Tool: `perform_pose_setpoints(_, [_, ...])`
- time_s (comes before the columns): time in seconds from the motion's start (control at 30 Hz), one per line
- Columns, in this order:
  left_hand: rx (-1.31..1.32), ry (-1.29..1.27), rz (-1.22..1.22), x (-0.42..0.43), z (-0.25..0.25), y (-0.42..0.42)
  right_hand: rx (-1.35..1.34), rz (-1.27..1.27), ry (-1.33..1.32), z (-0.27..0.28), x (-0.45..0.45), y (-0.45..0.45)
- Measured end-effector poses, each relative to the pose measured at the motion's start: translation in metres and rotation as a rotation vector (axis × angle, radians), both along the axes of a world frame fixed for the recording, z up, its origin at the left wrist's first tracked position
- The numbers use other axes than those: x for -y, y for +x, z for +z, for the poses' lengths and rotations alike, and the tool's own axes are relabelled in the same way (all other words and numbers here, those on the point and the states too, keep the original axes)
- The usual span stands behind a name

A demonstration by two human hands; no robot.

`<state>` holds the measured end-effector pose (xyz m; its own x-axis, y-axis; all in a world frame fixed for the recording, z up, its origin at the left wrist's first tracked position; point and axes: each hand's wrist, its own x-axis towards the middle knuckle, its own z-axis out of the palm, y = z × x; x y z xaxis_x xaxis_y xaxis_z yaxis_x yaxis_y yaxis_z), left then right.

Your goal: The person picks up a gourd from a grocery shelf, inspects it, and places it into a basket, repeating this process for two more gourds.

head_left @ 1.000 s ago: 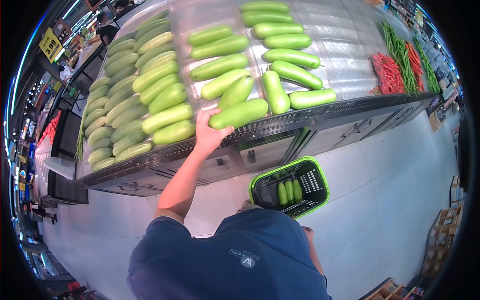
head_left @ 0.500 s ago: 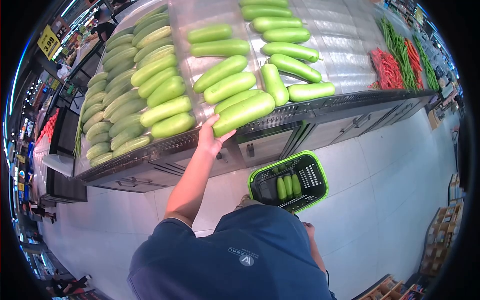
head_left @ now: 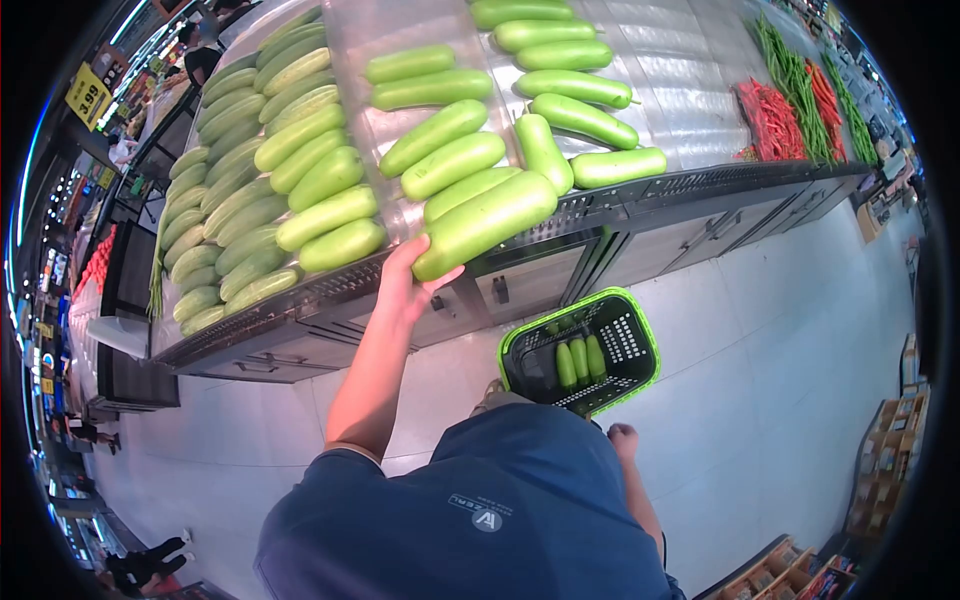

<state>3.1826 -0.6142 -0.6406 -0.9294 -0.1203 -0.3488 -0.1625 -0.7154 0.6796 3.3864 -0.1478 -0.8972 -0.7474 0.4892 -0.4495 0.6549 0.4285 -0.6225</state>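
My left hand (head_left: pixel 408 282) grips the near end of a large light-green bottle gourd (head_left: pixel 485 225), thumb on top and fingers beneath. The gourd is tilted up to the right, at the front edge of the display counter (head_left: pixel 690 197). Right behind it lie more bottle gourds (head_left: pixel 455 165) in loose rows. Below, on the floor, stands a black basket with a green rim (head_left: pixel 655 345), and inside it are three slim green gourds (head_left: pixel 580 361). My right hand (head_left: pixel 622 440) hangs low beside my body, close to the basket, its fingers curled with nothing visible in them.
Darker green gourds (head_left: pixel 240 200) are stacked at the counter's left. Red chillies (head_left: pixel 770 120) and long green beans (head_left: pixel 790 80) lie at its right end. A yellow price sign (head_left: pixel 88 97) hangs at upper left. Wooden shelves (head_left: pixel 885 460) stand at lower right.
The held gourd has shifted slightly toward me in my left hand, its far end swinging a little to the right. My right hand has come further out from my body.
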Motion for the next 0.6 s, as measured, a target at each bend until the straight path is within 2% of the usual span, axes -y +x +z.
perform_pose_setpoints(0.07, [-0.132,0.004,-0.069,-0.004,0.004,0.008,-0.152,-0.032,-0.154,0.003,0.007,-0.021])
perform_pose_setpoints(0.1, [-0.127,0.002,-0.094,-0.008,0.007,0.012,-0.158,-0.01,-0.275,0.021,0.016,-0.036])
perform_pose_setpoints(0.2, [-0.251,-0.094,-0.131,-0.019,0.022,0.022,-0.261,0.053,-0.641,0.109,0.056,-0.076])
perform_pose_setpoints(0.3, [-0.352,-0.236,-0.163,-0.029,0.032,0.026,-0.38,0.186,-0.848,0.208,0.085,-0.105])
perform_pose_setpoints(0.4, [-0.374,-0.308,-0.233,-0.042,0.042,0.031,-0.543,0.311,-1.164,0.27,0.1,-0.118])
perform_pose_setpoints(0.47, [-0.393,-0.349,-0.279,-0.049,0.043,0.034,-0.519,0.335,-1.338,0.292,0.103,-0.123])
perform_pose_setpoints(0.5, [-0.488,-0.469,-0.313,-0.051,0.042,0.034,-0.486,0.344,-1.425,0.296,0.102,-0.125])
perform_pose_setpoints(0.53, [-0.587,-0.589,-0.344,-0.053,0.043,0.032,-0.494,0.338,-1.426,0.296,0.099,-0.125])
perform_pose_setpoints(0.57, [-0.589,-0.591,-0.352,-0.057,0.046,0.03,-0.428,0.322,-1.443,0.296,0.095,-0.125])
perform_pose_setpoints(0.6, [-0.763,-0.709,-0.395,-0.061,0.052,0.028,-0.36,0.306,-1.462,0.294,0.093,-0.123])
